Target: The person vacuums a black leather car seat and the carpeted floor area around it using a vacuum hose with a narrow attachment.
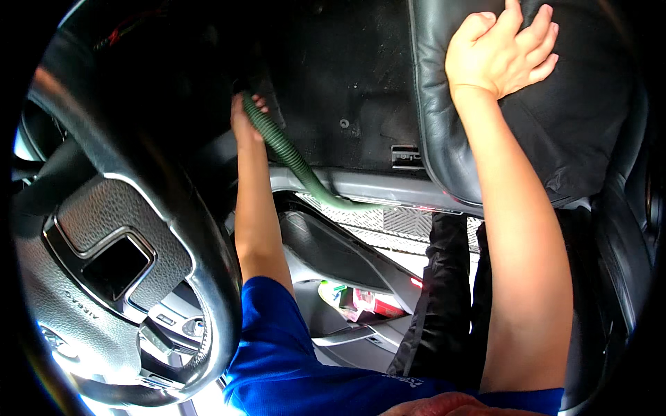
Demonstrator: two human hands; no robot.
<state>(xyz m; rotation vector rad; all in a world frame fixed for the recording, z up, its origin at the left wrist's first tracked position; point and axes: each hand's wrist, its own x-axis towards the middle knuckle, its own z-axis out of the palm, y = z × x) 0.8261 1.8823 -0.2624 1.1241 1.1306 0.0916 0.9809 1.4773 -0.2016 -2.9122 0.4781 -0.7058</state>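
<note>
My left hand (247,117) is wrapped round a green corrugated hose (291,153) low in the dark footwell. The hose's far end is lost in shadow; the rest curves over the door sill and out of the car. Under it lies the black floor (343,88). On the right, my right hand (497,54) rests with bent, spread fingers on the black leather seat (447,119), near its front edge, holding nothing.
A steering wheel (208,291) takes up the lower left. A metal seat-rail end (406,156) sits beside the seat. Past the sill (354,184) are a patterned metal step (406,221) and an open door (338,249), its pocket holding colourful packets (364,301).
</note>
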